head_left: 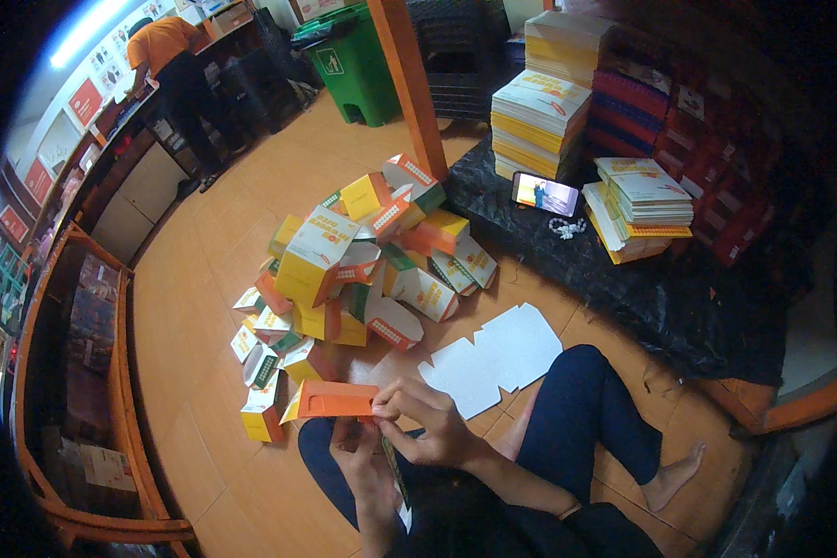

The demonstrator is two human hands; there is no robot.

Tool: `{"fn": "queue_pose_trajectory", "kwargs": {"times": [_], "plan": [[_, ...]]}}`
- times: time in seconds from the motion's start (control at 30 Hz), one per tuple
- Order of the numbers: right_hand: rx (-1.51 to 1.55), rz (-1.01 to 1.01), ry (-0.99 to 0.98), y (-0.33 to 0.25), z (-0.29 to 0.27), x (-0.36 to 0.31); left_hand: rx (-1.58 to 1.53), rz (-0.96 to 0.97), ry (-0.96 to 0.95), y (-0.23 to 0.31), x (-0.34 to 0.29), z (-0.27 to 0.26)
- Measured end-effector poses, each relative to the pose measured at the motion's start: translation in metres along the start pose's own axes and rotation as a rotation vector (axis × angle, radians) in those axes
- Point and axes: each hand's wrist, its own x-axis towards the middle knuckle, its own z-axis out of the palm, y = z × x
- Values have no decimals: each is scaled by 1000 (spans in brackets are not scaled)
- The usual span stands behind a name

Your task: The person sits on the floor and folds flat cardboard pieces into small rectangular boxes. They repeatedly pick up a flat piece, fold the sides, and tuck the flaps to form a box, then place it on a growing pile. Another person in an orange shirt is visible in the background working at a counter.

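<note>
- The carton [335, 401] in hand is partly folded, an orange panel facing up, held just above the lap, near the front edge of the heap.
- The left hand [353, 451] grips it from below; the right hand [428, 423] pinches the right end of the orange panel between thumb and fingers. The two are close together on one carton.
- To fold well, I would keep the left grip firm but light, so the thin walls do not buckle.
- The right fingertips should press along the crease rather than on the middle of the panel, squaring the corner before any flap is tucked.
- Count in hand: one carton, two hands.
- One flat blank [493, 358], notched and pale side up, shows beside the right leg; whether more lie beneath it, I cannot tell.
- The heap of folded boxes [318, 246] overlaps too much for an exact count; well over a dozen show.
- Three stacks of flat cartons [541, 116] stand beyond, their layers too fine to count.
- One phone [546, 195], one string of pale beads [567, 227].
- Farther off: one green bin [367, 70], one co-worker [163, 46].
</note>
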Motion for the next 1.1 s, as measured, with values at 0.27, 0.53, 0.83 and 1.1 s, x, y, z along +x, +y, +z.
{"fn": "queue_pose_trajectory", "kwargs": {"times": [0.27,0.53,0.83,1.1], "plan": [[-111,-13,32,7,2,-3,97,-69,0,-4,2,-7],[92,44,-255,17,-12,-1,133,38,51,-6,8,-9],[30,46,-388,23,14,-11,-133,4,162,-1,15,-28],[-138,245,1,27,-3,-9,429,427,4,-7,15,-42]]}}
